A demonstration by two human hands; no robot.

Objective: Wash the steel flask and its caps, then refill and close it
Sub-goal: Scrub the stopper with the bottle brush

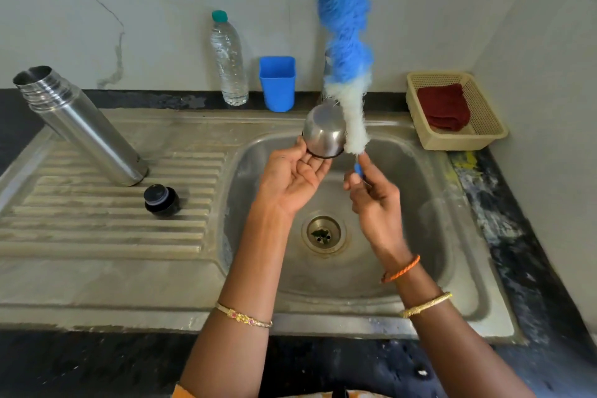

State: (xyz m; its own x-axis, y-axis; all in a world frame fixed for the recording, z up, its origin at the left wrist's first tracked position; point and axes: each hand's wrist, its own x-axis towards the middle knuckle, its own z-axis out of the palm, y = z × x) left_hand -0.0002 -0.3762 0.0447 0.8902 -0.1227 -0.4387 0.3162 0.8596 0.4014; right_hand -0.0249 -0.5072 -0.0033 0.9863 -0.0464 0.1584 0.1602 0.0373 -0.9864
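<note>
Steel cup cap (324,132) over sink basin (420,203), mouth tilted down toward palm, held at rim by fingertips of left hand (292,179); fingers mostly straight, hold looks light. Right hand (376,195) pinches blue handle of bottle brush (344,42), bristles beside cap, outside it. Steel flask (80,126) open on drainboard far left, black inner stopper (161,200) near it.

Risk: wet cap slips from fingertips into basin; long brush swings, knocks plastic water bottle (228,61) or blue tumbler (277,82).

Veined marble wall (145,26), black countertop (504,220).
</note>
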